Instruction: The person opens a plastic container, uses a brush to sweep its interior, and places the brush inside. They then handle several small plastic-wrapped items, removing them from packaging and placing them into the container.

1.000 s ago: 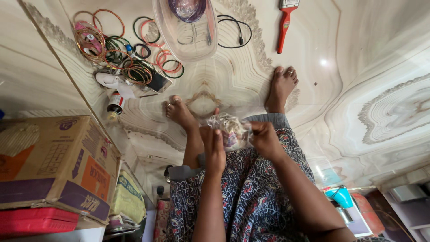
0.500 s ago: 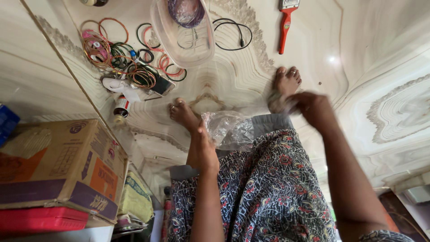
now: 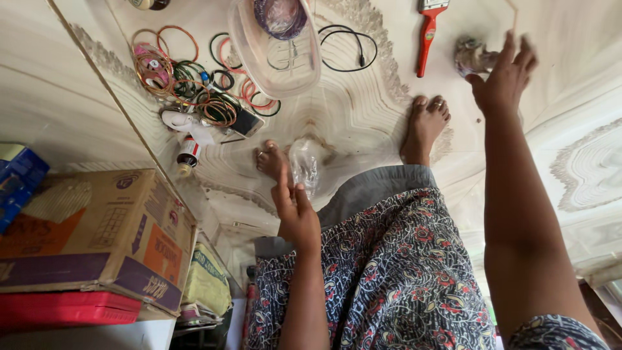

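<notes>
Marble floor point(image 3: 363, 123), bangles point(image 3: 188, 84) at 11 o'clock. Right hand point(image 3: 504, 78) stretched to 1 o'clock, fingers spread, beside small bundle point(image 3: 472, 56). Left hand point(image 3: 296, 210) at centre pinches clear bag point(image 3: 304, 166).

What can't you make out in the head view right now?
- Bundle beside the right hand: motion-blurred, contents unclear.
- Clear bag in the left hand: too crumpled to tell if empty.
- Tub: top cut by the frame edge.
- Brush: bristles cut off.
</notes>
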